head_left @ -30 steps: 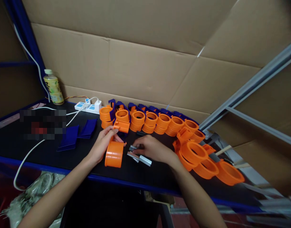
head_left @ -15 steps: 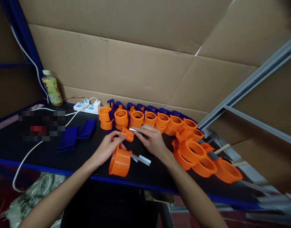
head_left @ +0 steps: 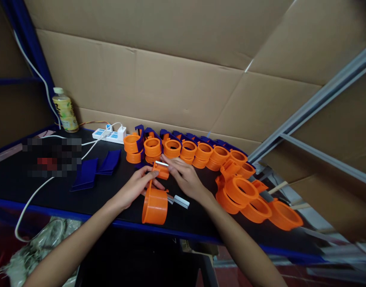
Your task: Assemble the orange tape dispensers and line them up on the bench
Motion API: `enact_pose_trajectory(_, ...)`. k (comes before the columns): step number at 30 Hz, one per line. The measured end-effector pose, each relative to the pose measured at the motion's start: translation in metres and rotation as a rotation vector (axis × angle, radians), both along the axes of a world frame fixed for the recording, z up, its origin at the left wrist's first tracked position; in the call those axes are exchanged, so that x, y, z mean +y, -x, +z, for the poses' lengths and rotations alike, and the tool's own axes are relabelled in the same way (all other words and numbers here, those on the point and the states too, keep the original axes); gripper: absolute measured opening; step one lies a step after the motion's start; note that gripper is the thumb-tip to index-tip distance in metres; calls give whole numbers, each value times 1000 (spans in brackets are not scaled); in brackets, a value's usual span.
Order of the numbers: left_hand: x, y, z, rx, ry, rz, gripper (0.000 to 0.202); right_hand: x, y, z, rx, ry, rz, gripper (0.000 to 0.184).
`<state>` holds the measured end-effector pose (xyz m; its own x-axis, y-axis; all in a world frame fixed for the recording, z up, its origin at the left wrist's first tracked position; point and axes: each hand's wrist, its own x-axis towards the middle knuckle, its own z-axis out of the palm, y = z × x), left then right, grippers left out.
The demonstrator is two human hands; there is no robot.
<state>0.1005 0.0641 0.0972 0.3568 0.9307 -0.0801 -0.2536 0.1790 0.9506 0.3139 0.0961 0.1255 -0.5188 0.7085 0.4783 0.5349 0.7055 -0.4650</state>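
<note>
My left hand [head_left: 135, 186] grips an orange plastic tape-dispenser shell [head_left: 155, 202] by its upper arm, a little above the black table [head_left: 51, 191]. My right hand [head_left: 184, 178] pinches a small serrated metal blade [head_left: 161, 163] against the shell's orange top end. Just right of the shell, a few more metal blades [head_left: 179, 200] lie on the table.
A row of orange rings with blue parts [head_left: 185, 149] runs along the back. A pile of orange shells [head_left: 254, 197] sits at the right. Blue flat pieces [head_left: 96, 167], a white power strip [head_left: 109, 134] with cable and a drink bottle [head_left: 65, 110] stand at the left. Cardboard walls enclose the table.
My right hand rose from the blades on the table carrying one blade to the shell's top. My left hand swung the shell lower and more upright.
</note>
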Motion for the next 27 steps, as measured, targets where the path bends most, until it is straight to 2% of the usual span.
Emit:
enact_pose_trajectory(2, 1, 1, 1, -45, 15, 25, 36, 7, -8, 3, -46, -13, -150, 46)
enact_pose_trajectory(4, 3, 3, 2, -104, 31, 70, 38, 14, -16, 5, -234, -39, -356, 48)
enact_pose_trajectory(5, 3, 4, 3, -132, 33, 101, 38, 18, -19, 5, -346, -45, -438, 46)
enact_pose_trajectory(7, 5, 5, 3, -169, 22, 162, 39, 25, -24, 2, -519, -37, -515, 35)
enact_pose_trajectory(10, 6, 6, 3, -168, -7, 210, 39, 32, -27, -8, -603, -20, -514, 21)
enact_pose_trajectory(14, 5, 5, 4, -146, 9, 212, 38, 35, -26, -19, -661, -17, -502, 25)
enact_pose_trajectory(20, 5, 4, 4, -154, -5, 234, 37, 35, -21, -15, -594, -37, -385, 20)
enact_pose_trajectory(24, 8, 4, 0, -159, -22, 278, 37, 30, -23, -5, -420, -71, -334, 22)
enact_pose_trajectory(27, 9, 3, -2, -109, -32, 288, 38, 22, -21, -1, -7, -102, -264, 25)
